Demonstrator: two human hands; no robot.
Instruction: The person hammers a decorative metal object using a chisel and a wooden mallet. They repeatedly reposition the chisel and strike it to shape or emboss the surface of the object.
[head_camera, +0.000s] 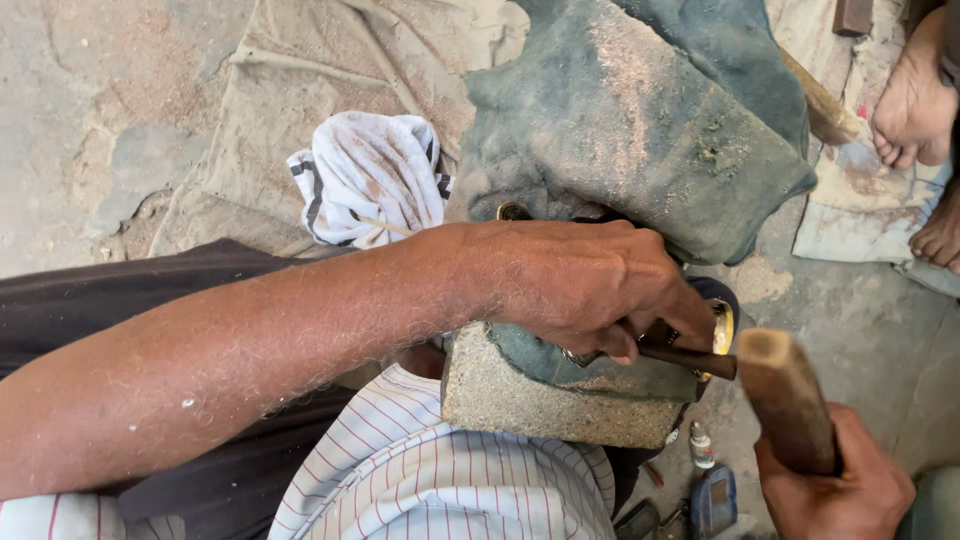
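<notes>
At centre frame your left hand (580, 285) grips a dark punch (690, 358) against the stone block (550, 395); lower right, your right hand (835, 485) clasps a wooden mallet (785, 395). A small bottle (701, 447) stands below the block.

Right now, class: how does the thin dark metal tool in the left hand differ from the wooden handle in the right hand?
The thin dark metal tool is slim and lies nearly level, pinched in the left hand against a dusty block. The wooden handle is far thicker, light brown, and tilts upright, clenched in the right hand. Both are rod-shaped and gripped.
</notes>
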